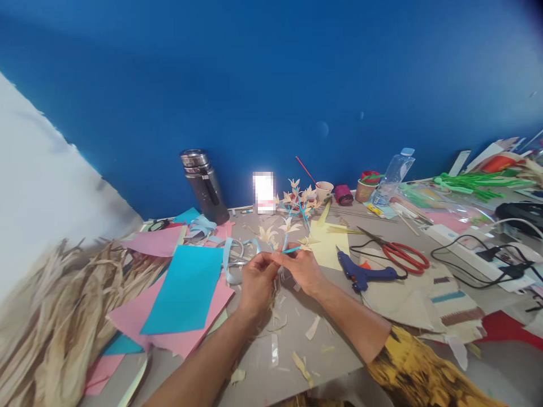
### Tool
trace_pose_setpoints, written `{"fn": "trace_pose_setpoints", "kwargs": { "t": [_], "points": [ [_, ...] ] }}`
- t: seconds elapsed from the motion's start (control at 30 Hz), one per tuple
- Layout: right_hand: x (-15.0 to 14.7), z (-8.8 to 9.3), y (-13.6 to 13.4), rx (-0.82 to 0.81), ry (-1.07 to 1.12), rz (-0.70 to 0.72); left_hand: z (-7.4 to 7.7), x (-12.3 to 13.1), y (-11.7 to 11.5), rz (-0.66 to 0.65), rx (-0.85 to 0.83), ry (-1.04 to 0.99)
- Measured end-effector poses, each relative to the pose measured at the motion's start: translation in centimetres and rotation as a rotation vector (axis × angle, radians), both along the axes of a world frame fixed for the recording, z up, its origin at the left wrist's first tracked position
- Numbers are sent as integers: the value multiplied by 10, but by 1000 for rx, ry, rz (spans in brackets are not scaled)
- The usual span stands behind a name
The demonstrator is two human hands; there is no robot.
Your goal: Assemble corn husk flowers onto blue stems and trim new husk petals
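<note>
My left hand (258, 282) and my right hand (304, 272) meet above the middle of the table, fingertips pinched together. Between them they grip the stems of a small spray of pale craft flowers (268, 234), whose petals look like dried husk. A narrow blue strip (292, 249) pokes out at the right fingers; whether it is wound on the stem is hidden. Loose stem ends hang below the fingers. Just behind, more pale flowers on blue stems (299, 208) stand in a bunch. Light blue ribbon (230, 260) lies in loops beside my left hand.
Dried husks (72, 322) and blue paper (184, 288) on pink sheets lie left. A dark flask (206, 189) stands behind. On the right are a blue glue gun (367, 275), red-handled scissors (405, 257), a power strip (470, 254) with cords and a plastic bottle (392, 178). Scraps litter the front.
</note>
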State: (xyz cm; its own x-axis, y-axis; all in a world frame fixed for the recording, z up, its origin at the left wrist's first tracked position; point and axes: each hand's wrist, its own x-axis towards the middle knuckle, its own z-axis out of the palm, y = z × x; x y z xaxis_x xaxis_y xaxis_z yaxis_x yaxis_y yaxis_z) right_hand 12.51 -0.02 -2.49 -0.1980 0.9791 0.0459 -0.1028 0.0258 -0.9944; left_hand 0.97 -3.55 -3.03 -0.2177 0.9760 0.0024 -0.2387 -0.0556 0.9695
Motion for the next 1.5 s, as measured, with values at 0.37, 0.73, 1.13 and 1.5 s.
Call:
{"fn": "trace_pose_setpoints", "kwargs": {
  "t": [0.37,0.73,1.13,1.5],
  "points": [
    [2,5,3,-44,5,-42,13,-9,3,-18,-111,-442],
    [-7,2,-6,-32,-9,123,16,-10,2,13,-176,-435],
    [-4,5,-5,17,-12,70,20,-11,1,25,-133,-297],
    [-7,-4,-3,11,27,133,17,-19,0,124,61,214]
  ]
}}
